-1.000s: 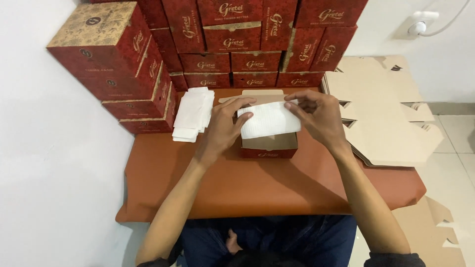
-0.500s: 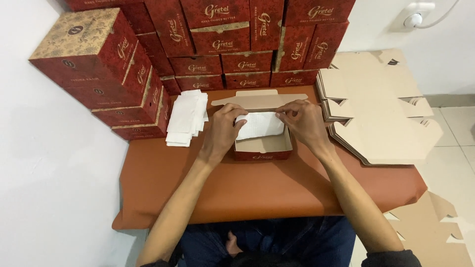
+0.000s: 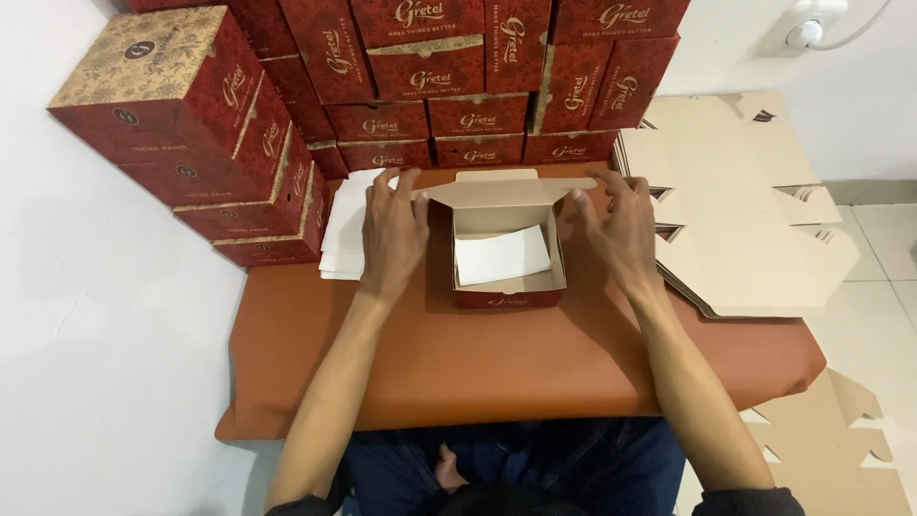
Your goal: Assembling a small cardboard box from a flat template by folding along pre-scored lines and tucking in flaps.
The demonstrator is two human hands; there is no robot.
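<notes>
The small red box (image 3: 506,250) sits at the centre of the frame, on the orange-brown padded table (image 3: 497,363), open at the top. Inside, on its plain cardboard floor, lies a white paper sheet (image 3: 501,255), slightly askew, with its long side running left to right. The box's lid flap (image 3: 506,186) stands open at the far edge, toward the top of the frame, and its two side wings stretch left and right, so the flap's long axis runs across the picture.

The two hands flank the box at nearly equal reach. The left hand (image 3: 392,229) is just left of the box, fingers spread and loose, its fingertips touching or almost touching the left wing of the flap. The right hand (image 3: 616,225) mirrors it on the right, fingers likewise spread, tips at the right wing. Neither hand clasps anything; both are open. Neither is clearly nearer to the box than the other.

Further out, a stack of white paper sheets (image 3: 349,225) lies left of the left hand. A pile of flat unfolded cartons (image 3: 745,220) fills the right of the frame. Stacked red boxes (image 3: 439,86) line the top and upper left, against the white wall (image 3: 86,334).
</notes>
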